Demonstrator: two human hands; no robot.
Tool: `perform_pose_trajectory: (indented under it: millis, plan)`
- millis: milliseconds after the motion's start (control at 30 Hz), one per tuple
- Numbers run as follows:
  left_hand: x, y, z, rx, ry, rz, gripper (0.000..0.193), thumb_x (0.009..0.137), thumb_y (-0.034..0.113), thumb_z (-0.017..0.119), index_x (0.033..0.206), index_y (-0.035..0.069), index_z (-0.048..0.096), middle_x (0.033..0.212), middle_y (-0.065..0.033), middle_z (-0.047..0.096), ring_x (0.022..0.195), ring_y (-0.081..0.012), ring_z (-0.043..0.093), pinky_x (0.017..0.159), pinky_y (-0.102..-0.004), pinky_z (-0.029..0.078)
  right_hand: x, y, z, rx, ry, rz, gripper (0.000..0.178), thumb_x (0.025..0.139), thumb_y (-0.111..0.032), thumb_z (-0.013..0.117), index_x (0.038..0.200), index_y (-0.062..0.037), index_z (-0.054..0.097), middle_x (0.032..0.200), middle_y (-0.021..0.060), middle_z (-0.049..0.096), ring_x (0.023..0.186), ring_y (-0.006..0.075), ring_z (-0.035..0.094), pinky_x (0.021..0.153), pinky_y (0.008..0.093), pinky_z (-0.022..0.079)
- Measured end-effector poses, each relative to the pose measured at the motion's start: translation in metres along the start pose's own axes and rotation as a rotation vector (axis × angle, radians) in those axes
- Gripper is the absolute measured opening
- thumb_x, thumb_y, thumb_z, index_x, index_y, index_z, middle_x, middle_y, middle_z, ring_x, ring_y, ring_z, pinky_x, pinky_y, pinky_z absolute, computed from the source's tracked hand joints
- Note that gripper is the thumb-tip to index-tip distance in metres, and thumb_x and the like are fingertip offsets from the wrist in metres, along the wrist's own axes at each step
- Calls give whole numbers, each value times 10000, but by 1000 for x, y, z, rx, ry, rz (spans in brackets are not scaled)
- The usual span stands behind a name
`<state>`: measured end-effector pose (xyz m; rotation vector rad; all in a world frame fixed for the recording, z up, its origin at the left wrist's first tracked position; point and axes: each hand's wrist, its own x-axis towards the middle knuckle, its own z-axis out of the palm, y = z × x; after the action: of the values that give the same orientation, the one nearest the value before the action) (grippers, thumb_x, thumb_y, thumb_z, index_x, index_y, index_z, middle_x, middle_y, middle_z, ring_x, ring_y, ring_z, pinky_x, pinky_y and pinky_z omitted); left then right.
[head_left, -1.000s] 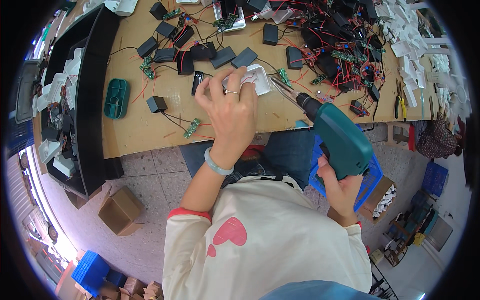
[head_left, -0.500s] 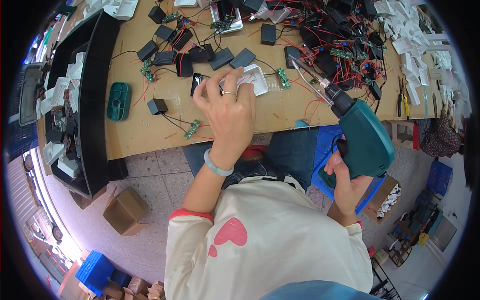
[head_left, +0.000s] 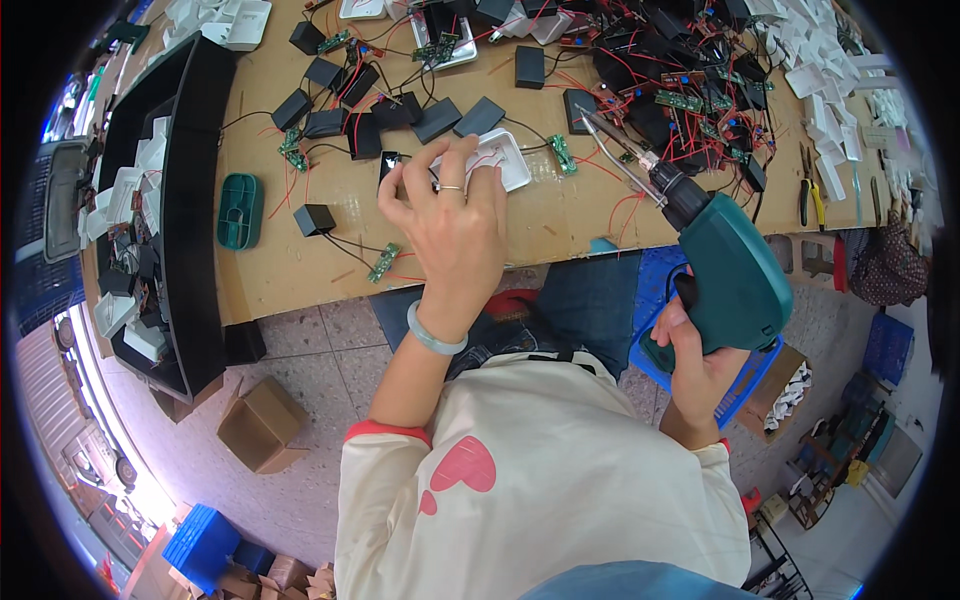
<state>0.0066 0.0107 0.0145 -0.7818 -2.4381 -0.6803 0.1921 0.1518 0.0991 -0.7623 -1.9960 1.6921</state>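
Observation:
My left hand, with a ring and a pale bangle, is bent over a shallow white plastic case holding thin red wires. Its fingers are curled down; the fingertips and whatever they pinch are hidden. A small black piece lies by its outer fingers. In my right hand is a green soldering gun, gripped by its handle. Its metal tip and thin curved tube point up and left over the table, apart from the case. A green circuit board on a black lead lies right of the case.
Black boxes with wired boards lie beyond my left hand, and a tangled heap at far right. A green compartment tray and a long black bin stand left. Yellow-handled pliers and white cases lie right.
The whole view has shifted slightly. My left hand stays curled over the white case, and my right hand keeps the soldering gun in nearly the same place.

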Motion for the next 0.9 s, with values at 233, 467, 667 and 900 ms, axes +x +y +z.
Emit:
perform_pose_trajectory:
  millis: [233,467,667,900]
  plan:
    - [0,0,1,9,-5,-2,84,824,105,725,811,35,678,1160,-35,664,1142,-257,563,1041,-539,314,0,-1,1,-5,10,-6,371,895,73,565,1266,67,543,817,89,592,610,130,534,577,287,473]
    - [0,0,1,15,-2,-8,84,834,106,723,821,38,676,1165,-37,654,1147,-254,557,1036,-535,319,0,1,2,17,11,-17,351,901,78,556,1251,78,542,807,93,587,604,130,529,569,292,469]
    - [1,-2,2,10,-5,3,82,831,100,724,858,34,682,1135,-41,650,1110,-254,563,1024,-528,334,0,2,1,19,12,-28,357,899,75,562,1255,75,543,808,90,588,605,129,530,571,292,471]
    - [2,-6,7,-7,9,39,96,838,81,721,901,19,684,1106,-71,638,1047,-269,574,982,-490,391,0,2,-1,15,29,-9,365,894,78,562,1259,74,547,810,89,592,607,129,533,580,287,474]
